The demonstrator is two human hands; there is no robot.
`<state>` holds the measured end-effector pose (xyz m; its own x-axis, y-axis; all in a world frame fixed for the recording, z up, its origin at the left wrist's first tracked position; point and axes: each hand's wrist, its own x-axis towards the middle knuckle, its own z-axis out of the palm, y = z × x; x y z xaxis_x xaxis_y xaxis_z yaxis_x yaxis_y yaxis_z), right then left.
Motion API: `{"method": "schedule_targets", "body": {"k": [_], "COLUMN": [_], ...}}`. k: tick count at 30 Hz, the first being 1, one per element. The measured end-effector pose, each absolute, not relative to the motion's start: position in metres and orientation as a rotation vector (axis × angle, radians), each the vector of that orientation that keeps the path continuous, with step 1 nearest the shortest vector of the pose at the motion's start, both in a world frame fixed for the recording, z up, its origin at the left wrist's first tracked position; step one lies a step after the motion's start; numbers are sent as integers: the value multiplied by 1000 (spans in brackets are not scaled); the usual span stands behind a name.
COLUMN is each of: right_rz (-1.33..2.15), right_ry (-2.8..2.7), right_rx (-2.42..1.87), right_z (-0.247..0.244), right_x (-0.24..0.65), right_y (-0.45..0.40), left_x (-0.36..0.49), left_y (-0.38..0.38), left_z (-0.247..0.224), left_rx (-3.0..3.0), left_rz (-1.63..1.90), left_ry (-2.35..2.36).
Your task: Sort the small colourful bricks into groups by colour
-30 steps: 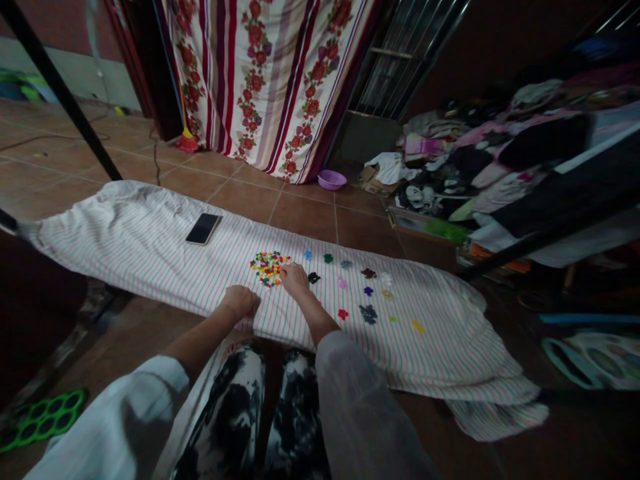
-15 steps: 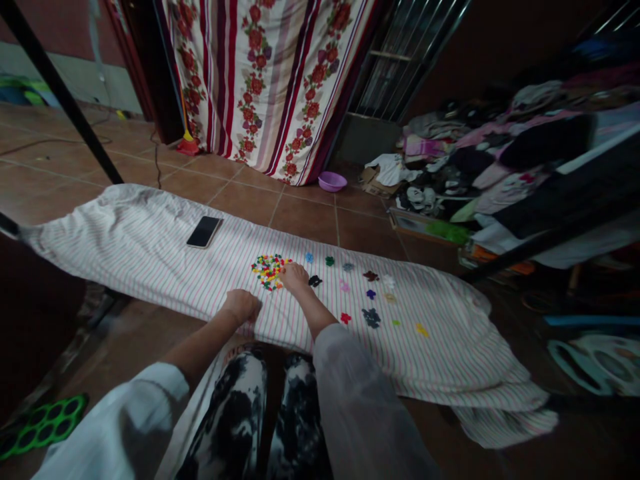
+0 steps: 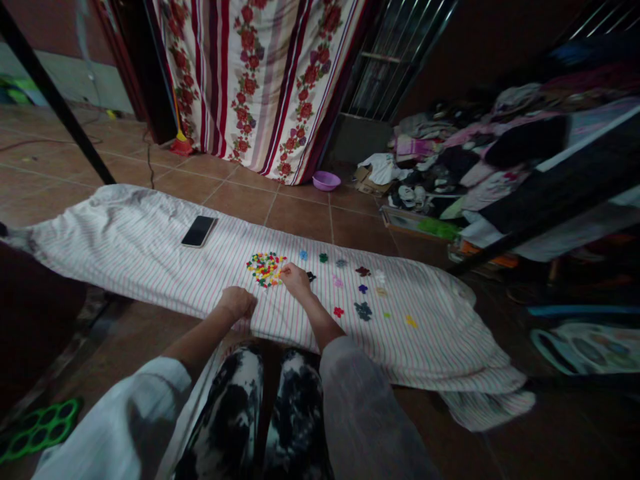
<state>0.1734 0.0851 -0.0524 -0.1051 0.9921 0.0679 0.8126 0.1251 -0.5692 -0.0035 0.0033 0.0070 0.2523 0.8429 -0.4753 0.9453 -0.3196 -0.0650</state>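
On the striped cloth (image 3: 280,317) lies a mixed heap of tiny red, yellow, green, orange and white pieces (image 3: 263,268). My right hand (image 3: 296,280) is at the heap's right edge, thumb and fingers pinched together; anything between the fingertips is too small to name. My left hand (image 3: 239,302) rests closed at the cloth's near edge, below the heap, its inside hidden. To the right lie small groups of one colour each, among them a light blue group (image 3: 303,255), a dark green group (image 3: 323,257), a red group (image 3: 339,311), a dark grey group (image 3: 363,311) and a yellow group (image 3: 411,321). A black group (image 3: 311,277) is partly behind my right hand.
A phone (image 3: 199,231) lies on the cloth left of the heap. Black poles (image 3: 60,100) rise at the sides. Beyond are a purple basin (image 3: 327,181) on the tiles, a floral curtain (image 3: 270,87) and piled clothes (image 3: 465,160) at the right.
The whole view has shifted slightly, with the cloth and its pieces a little further left. My right hand stays pinched beside the heap, drawn back slightly; my left hand keeps its place.
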Motion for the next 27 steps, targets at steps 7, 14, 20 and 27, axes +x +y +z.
{"method": "schedule_targets", "body": {"k": [7,14,20,27], "right_rz": [494,409,373,388], "right_ry": [-1883,-1777,-1713,-1754], "right_rx": [-1701,-1770,-1901,-1943], "right_z": [-57,-54,-57,-67], "right_x": [215,288,328,330], "right_y": [59,29,11,4], "left_x": [-4,-5,-6,-5], "left_y": [3,3,2,3], "left_z": [2,-2,-1,-4], "left_rx": [2302,2322,2332,2324], "left_rz": [-655,-671,-685,-693], "left_ry": [1697,1690,1684,1702]}}
